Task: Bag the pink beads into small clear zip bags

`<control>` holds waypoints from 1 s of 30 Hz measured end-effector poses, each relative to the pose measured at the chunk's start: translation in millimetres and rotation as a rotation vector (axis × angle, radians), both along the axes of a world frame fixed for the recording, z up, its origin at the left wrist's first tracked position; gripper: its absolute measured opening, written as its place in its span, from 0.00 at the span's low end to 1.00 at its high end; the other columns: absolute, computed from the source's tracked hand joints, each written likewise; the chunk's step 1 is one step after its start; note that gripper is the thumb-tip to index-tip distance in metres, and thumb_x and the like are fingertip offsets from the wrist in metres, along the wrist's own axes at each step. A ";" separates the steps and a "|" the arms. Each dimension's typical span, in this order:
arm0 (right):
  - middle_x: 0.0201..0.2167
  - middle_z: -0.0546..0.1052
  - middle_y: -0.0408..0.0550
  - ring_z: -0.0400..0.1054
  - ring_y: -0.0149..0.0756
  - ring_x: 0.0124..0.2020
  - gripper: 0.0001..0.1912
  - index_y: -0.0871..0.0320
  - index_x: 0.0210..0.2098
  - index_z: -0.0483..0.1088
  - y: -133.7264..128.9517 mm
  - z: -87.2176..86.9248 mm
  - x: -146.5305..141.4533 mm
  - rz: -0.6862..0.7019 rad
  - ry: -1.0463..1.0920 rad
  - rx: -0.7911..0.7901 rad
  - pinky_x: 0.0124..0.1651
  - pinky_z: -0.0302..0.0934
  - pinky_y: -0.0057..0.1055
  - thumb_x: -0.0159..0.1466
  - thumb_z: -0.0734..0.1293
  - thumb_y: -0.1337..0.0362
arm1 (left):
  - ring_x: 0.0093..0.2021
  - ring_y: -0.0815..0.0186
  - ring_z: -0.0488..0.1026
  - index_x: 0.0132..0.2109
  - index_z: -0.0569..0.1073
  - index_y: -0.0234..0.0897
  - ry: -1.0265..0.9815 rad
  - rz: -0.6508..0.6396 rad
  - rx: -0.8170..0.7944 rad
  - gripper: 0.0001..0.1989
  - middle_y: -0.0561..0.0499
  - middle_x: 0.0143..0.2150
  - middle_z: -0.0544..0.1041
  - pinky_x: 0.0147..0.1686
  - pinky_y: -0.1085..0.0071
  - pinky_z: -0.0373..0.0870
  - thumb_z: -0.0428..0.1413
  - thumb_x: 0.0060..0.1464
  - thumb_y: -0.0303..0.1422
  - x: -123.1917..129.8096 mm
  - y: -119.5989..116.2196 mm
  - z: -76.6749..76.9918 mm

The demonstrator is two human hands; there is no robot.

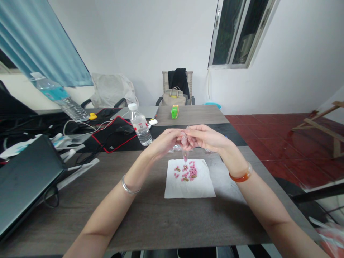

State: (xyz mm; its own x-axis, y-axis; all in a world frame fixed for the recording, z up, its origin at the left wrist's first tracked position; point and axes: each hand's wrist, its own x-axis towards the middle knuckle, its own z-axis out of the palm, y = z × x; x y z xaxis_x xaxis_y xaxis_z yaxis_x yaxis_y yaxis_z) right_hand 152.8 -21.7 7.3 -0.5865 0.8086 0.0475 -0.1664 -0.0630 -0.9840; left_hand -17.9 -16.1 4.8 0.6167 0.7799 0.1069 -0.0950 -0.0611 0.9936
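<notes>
Both hands meet above a white paper sheet (172, 190) on the table. Between my left hand (172, 138) and my right hand (202, 135), the fingers close together on a small clear plastic bag (185, 156). One pointed corner of the bag hangs down over the sheet, with something pink and brown inside. On the paper lie many round pink pills (192, 172) and several brown-and-gold capsules (186, 179). The bag's upper part is hidden by my fingers.
Clear plastic scraps (176, 147) lie behind my hands. A water bottle (141, 125) stands to the left, near a red-edged mouse pad (113, 138). A green box (175, 111) stands farther back. A dark laptop (29, 179) occupies the left side.
</notes>
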 end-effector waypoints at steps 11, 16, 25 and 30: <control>0.18 0.72 0.43 0.69 0.28 0.22 0.10 0.59 0.19 0.68 -4.7 -3.4 -9.4 -0.235 -0.212 0.100 0.29 0.67 0.27 0.56 0.64 0.66 | 0.24 0.72 0.63 0.28 0.68 0.35 0.350 0.206 0.370 0.07 0.56 0.24 0.66 0.25 0.75 0.59 0.54 0.49 0.33 -11.5 2.7 -0.3; 0.17 0.73 0.45 0.67 0.28 0.18 0.13 0.59 0.17 0.67 -4.3 -17.3 -16.3 -0.335 -0.430 0.266 0.23 0.62 0.24 0.57 0.62 0.66 | 0.28 0.69 0.67 0.35 0.66 0.37 0.472 0.335 0.525 0.08 0.54 0.30 0.72 0.28 0.75 0.61 0.55 0.44 0.26 -7.0 -3.6 -4.9; 0.24 0.77 0.50 0.74 0.39 0.27 0.16 0.58 0.30 0.70 -2.4 -13.9 -19.9 -0.069 -0.282 -0.201 0.29 0.69 0.34 0.60 0.66 0.50 | 0.27 0.64 0.68 0.31 0.73 0.39 0.820 0.690 0.716 0.02 0.51 0.28 0.75 0.28 0.71 0.53 0.55 0.50 0.28 -9.3 -5.3 -2.5; 0.30 0.76 0.48 0.73 0.40 0.37 0.21 0.56 0.36 0.68 1.0 -12.2 -25.8 0.150 0.207 -0.497 0.42 0.68 0.44 0.61 0.63 0.43 | 0.30 0.63 0.68 0.32 0.76 0.40 0.693 0.719 0.815 0.04 0.51 0.27 0.75 0.33 0.70 0.57 0.56 0.49 0.28 -7.4 -7.8 0.9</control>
State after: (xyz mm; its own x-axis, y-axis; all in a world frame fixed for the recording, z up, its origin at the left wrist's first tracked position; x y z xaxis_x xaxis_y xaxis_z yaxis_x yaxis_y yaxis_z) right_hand 127.0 -20.7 -5.0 -0.7157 0.6715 -0.1921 -0.3066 -0.5492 -0.7774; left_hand -25.3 -23.8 5.7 0.2052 0.8194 0.5352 0.7298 -0.4924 0.4742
